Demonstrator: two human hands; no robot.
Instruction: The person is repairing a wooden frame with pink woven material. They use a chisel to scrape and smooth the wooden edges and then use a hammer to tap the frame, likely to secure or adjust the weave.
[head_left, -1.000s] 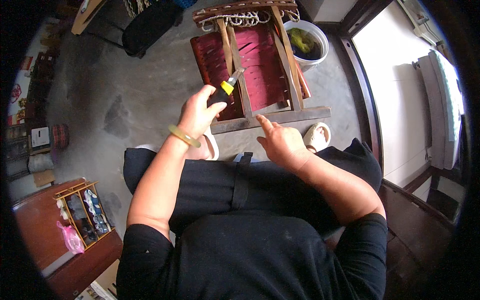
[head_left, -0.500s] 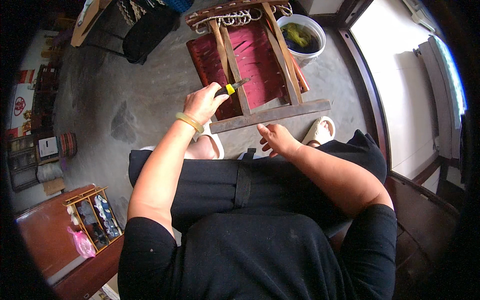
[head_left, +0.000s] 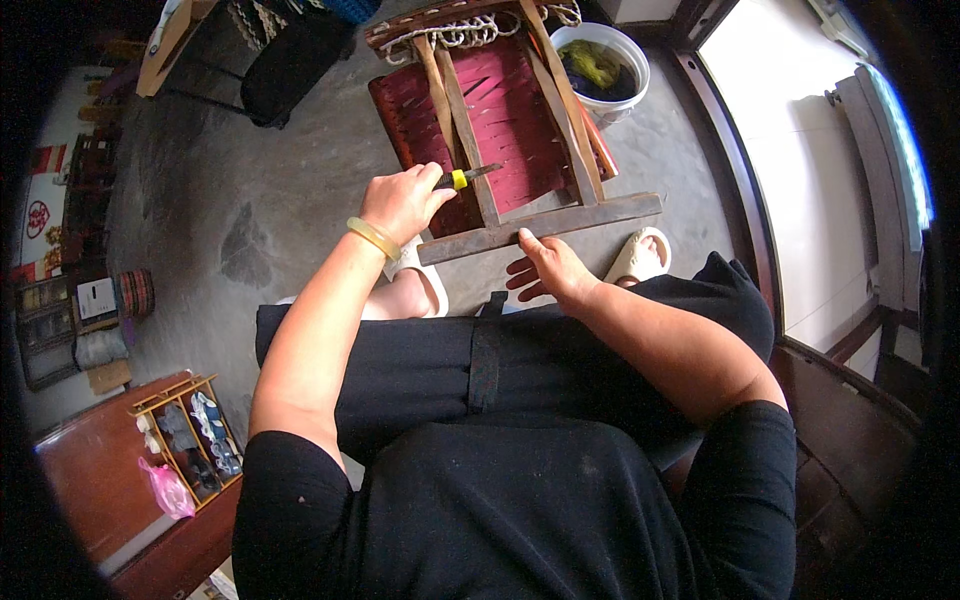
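Observation:
My left hand point(head_left: 397, 207) is closed round a knife point(head_left: 461, 180) with a black and yellow handle. Its short dark blade points right, above the legs of a wooden folding frame point(head_left: 541, 229). White cord is laced along the frame's far bar. By the frame's near bar, my right hand point(head_left: 560, 274) has its fingers apart and holds nothing; its thumb is at the bar, and I cannot tell if they touch. Beneath the frame lies a dark red slatted or slit panel point(head_left: 515, 125).
A white bucket point(head_left: 640, 75) with yellow-green and dark material stands at the far right of the frame. A black stool point(head_left: 290, 80) is at the far left. Near left, a reddish-brown table point(head_left: 90, 440) bears a wooden rack point(head_left: 190, 440) and a pink plastic bag point(head_left: 168, 490).
My right hand has shifted slightly, with its fingers spreading more and its thumb coming up to the near bar. The knife's blade has dipped a little; my left hand keeps hold of it.

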